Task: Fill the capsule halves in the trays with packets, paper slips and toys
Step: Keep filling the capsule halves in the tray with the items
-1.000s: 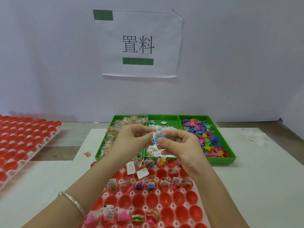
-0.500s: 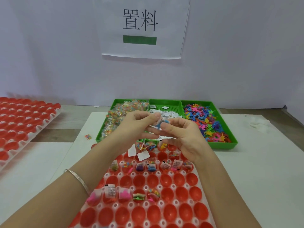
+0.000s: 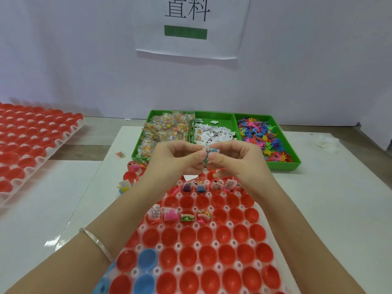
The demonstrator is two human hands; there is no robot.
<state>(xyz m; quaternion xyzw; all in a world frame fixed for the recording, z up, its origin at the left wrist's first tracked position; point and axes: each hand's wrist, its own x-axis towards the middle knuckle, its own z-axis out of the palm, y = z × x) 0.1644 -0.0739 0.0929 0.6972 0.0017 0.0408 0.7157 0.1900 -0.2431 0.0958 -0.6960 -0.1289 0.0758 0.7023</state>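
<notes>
left grip point(image 3: 178, 160), right grip point(image 3: 237, 162) pinch printed paper slip point(image 3: 209, 152), possibly blue-backed | green plastic bins point(image 3: 284, 166): clear packets point(image 3: 165, 132), white slips point(image 3: 214, 132), coloured toys point(image 3: 261, 134) | red capsule halves point(image 3: 187, 236): some filled

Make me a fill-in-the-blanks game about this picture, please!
The three bins at the back are coloured ____.
The colourful toys fill the ____ one.
Most capsule halves in the near tray are red, but a few are ____.
The bracelet is on the person's ____ wrist.
Missing words: green, right, blue, left.
</notes>
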